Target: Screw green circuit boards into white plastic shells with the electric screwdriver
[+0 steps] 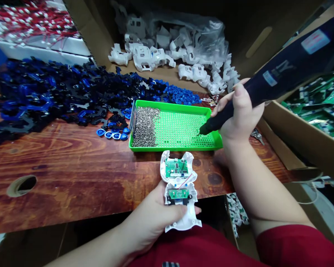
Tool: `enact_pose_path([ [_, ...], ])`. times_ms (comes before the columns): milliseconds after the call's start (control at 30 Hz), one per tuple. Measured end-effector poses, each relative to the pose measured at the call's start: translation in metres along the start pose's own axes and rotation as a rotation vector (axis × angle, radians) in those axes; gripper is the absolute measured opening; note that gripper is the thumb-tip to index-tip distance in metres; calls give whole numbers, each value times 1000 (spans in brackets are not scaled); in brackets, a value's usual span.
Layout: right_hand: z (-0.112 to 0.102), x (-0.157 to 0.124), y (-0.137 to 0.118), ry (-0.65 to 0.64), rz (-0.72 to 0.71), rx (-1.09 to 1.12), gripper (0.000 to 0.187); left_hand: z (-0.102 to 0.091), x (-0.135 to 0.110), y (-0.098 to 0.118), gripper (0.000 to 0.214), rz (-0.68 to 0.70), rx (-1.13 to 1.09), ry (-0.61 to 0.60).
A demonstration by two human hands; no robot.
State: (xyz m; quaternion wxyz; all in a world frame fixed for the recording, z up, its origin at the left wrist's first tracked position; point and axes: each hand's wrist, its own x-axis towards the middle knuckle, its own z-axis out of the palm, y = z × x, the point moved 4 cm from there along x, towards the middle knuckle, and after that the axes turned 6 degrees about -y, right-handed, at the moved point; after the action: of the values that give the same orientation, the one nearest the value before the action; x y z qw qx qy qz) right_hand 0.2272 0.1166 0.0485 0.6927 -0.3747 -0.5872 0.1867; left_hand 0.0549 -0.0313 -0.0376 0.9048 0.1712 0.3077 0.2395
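My left hand (161,217) is closed around the lower part of a white plastic housing (187,218) at the table's front edge. Inside the housing sit a larger green circuit board (178,167) and a smaller one (179,193), with thin wires between the two halves. My right hand (241,111) grips a dark electric screwdriver (256,91), tilted so that its bit points down into a green perforated tray (175,149). Small metal screws (144,128) are heaped in the tray's left end. The bit's tip is over the right part of the tray; whether it touches the bottom I cannot tell.
A large pile of blue and black plastic parts (50,92) covers the table's left back. Behind the tray, a cardboard box holds white shells (144,55). Green boards (320,100) fill a box at right. A round hole (26,184) pierces the table at left.
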Motion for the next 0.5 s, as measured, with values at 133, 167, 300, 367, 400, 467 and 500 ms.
enact_pose_path([
  [133, 0, -3, -5, -92, 107, -65, 6, 0, -1, 1, 58, -11, 0, -2],
  [167, 0, -4, -7, -121, 139, -84, 5, 0, 0, 1, 57, -11, -3, -4],
  [300, 3, -5, -12, -136, 149, -45, 7, 0, 1, 1, 50, 10, -6, -20],
  [367, 4, -3, -16, -87, 132, 16, 9, 0, 1, 0, 49, 22, -4, -31],
  [400, 3, -1, -19, -48, 124, 40, 9, 0, 1, 0, 50, 26, -4, -36],
  [467, -4, 0, -33, 75, 55, 70, 6, 1, 1, -1, 52, 31, 1, -44],
  [500, -8, -1, -41, 84, 72, 87, 5, 1, 1, -1, 53, 36, 2, -44],
])
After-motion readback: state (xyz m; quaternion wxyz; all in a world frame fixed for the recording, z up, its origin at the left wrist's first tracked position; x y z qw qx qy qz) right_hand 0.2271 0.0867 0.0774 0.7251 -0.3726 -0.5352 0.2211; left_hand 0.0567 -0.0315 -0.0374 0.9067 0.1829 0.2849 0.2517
